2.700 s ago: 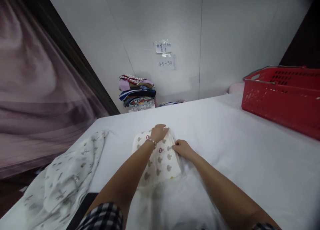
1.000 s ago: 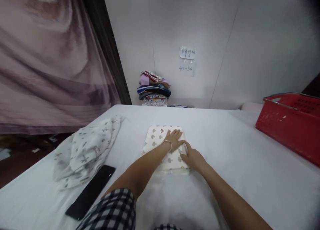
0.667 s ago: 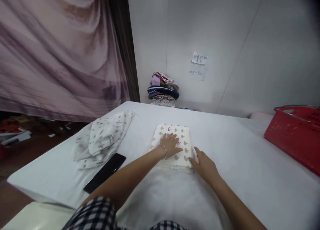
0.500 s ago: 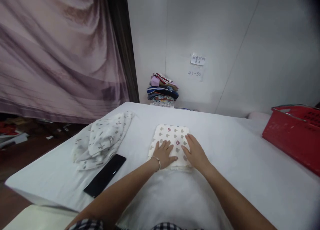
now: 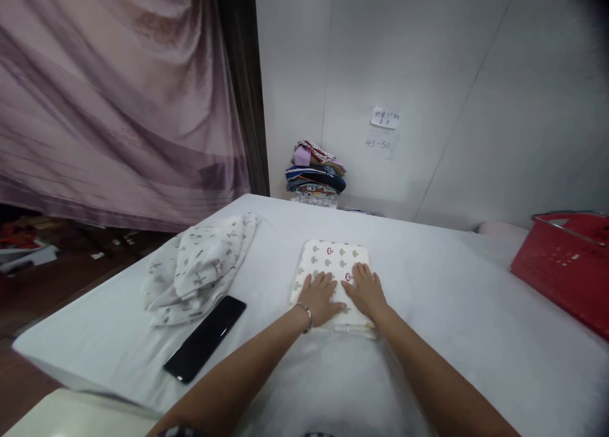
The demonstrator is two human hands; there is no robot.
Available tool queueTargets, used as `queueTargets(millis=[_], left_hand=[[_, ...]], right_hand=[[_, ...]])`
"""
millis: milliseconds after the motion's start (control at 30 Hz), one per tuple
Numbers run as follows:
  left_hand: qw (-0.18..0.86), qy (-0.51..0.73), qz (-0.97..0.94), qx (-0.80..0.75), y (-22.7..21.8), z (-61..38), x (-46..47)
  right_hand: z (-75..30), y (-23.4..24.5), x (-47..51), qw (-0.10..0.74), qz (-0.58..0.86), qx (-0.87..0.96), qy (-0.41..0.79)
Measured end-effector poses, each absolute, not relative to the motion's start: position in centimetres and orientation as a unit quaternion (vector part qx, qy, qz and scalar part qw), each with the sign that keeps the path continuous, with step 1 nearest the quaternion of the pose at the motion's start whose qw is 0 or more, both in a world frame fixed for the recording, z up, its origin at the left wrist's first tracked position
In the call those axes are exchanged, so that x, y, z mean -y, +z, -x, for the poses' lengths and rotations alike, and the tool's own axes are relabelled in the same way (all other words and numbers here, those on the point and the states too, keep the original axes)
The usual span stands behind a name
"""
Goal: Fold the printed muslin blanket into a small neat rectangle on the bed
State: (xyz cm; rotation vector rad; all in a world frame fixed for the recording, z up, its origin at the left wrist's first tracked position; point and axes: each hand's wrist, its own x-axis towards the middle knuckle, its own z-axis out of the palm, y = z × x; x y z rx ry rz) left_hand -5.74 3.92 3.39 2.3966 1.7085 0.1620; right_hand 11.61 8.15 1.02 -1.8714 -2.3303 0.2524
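A folded cream cloth with a mushroom print [image 5: 335, 259] lies flat on the white table [image 5: 447, 310]. My left hand [image 5: 318, 297] rests palm down on its near left part, fingers spread, a bracelet on the wrist. My right hand [image 5: 365, 291] lies flat beside it on the near right part, fingers stretched out. Both hands press on the cloth and hold nothing.
A crumpled white printed cloth [image 5: 200, 269] lies at the left, with a black phone [image 5: 205, 339] just in front of it. A stack of folded clothes [image 5: 314, 174] stands against the far wall. A red basket [image 5: 566, 266] sits at the right edge. A pink curtain [image 5: 118, 101] hangs left.
The cloth has gone from being folded to lying as a neat rectangle. Both hands slid back to its near edge and now lie flat side by side. My view turned left.
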Motion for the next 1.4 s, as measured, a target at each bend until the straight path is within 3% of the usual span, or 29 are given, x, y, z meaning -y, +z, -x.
queueTargets(millis=[267,567,767,900,1133,1400], left_hand=[[0.091,0.027,-0.749,-0.656,3.0,7.3,-5.3],[0.098,0.054,-0.755,-0.646,1.9,7.6,-4.5],[0.168,0.042,-0.733,-0.658,4.6,8.0,-7.2],[0.107,0.071,-0.727,-0.675,5.8,7.8,-11.2],[0.134,0.052,-0.700,-0.699,2.6,7.8,-13.3],[0.131,0.072,-0.702,-0.696,2.0,8.1,-13.3]], right_hand=[[-10.2,3.9,-12.0,0.095,0.614,0.781,0.068],[-11.5,0.5,-15.1,0.079,0.643,0.756,0.096],[-11.4,0.4,-15.2,0.088,0.640,0.758,0.094],[-11.5,0.4,-15.0,0.101,0.636,0.760,0.083],[-11.6,1.1,-14.9,0.109,0.627,0.764,0.106],[-11.4,2.8,-10.4,0.085,0.628,0.763,0.126]])
